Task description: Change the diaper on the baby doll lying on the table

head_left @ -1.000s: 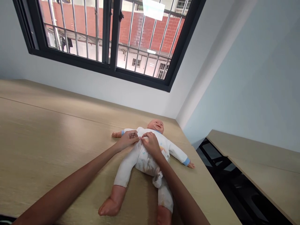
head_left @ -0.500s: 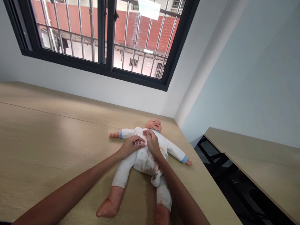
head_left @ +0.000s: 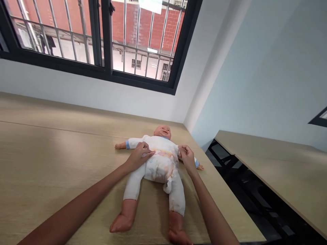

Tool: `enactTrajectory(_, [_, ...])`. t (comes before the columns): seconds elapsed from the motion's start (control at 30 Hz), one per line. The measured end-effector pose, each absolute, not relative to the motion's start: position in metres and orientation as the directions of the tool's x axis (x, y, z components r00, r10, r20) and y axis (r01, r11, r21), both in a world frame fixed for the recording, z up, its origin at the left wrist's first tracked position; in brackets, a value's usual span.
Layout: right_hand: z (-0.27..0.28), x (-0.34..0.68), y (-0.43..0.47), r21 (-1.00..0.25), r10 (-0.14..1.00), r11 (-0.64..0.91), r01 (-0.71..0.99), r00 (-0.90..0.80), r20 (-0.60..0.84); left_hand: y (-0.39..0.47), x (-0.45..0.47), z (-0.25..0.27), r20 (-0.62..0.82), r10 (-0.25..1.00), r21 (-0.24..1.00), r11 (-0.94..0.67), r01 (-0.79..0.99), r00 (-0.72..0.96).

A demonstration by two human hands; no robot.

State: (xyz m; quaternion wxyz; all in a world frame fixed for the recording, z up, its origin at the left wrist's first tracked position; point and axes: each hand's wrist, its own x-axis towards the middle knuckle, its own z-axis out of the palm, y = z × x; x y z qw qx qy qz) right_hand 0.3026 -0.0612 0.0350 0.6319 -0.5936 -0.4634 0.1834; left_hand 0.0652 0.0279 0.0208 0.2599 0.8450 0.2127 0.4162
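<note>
A baby doll (head_left: pixel 162 131) lies on its back, arms and legs spread, in a white top with blue cuffs and white trousers. Around its hips, over the trousers, sits a white printed diaper (head_left: pixel 157 168) with a yellow and pink waistband. My left hand (head_left: pixel 140 157) is at the waistband's left end, thumb and fingers pinched on the diaper's edge. On the other side of the waist, my right hand (head_left: pixel 187 157) has its fingers curled together beside the doll's sleeve; whatever is between those fingertips is hidden.
The doll lies on a light wooden table (head_left: pixel 76 149), near its right edge. Beyond a gap stands a second wooden table (head_left: pixel 276 160) with a black frame below. A barred window (head_left: pixel 107 44) is in the wall behind.
My right hand has moved from the middle of the doll's chest out to the right side of its waist, uncovering the waistband. My left hand stays at the left side. The view has shifted slightly.
</note>
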Motion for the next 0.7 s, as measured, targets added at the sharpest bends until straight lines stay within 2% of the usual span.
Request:
enactTrajectory(0.07, [0.036,0.308,-0.065,-0.944,0.854,0.213,0.252,0.421,0.306,0.027,0.064,0.021,0.610,0.576,0.606,-0.781,0.148,0.544])
enactTrajectory(0.17, [0.044,0.310,-0.073,-0.952,0.973,0.147,0.270,0.134,0.188,0.025,0.062,0.022,0.615,0.595,0.616,-0.772,0.155,0.518])
enactTrajectory(0.27, [0.051,0.310,-0.079,-0.935,0.994,0.110,0.337,-0.047,0.100,0.023,0.061,0.023,0.607,0.592,0.619,-0.770,0.152,0.530])
enactTrajectory(0.47, [0.048,0.312,-0.076,-0.904,0.985,0.174,0.391,-0.062,0.162,0.025,0.060,0.023,0.598,0.549,0.566,-0.805,0.178,0.585])
enactTrajectory(0.7, [0.044,0.314,-0.073,-0.916,0.942,0.298,0.268,0.072,0.328,0.031,0.059,0.022,0.589,0.507,0.487,-0.844,0.224,0.629])
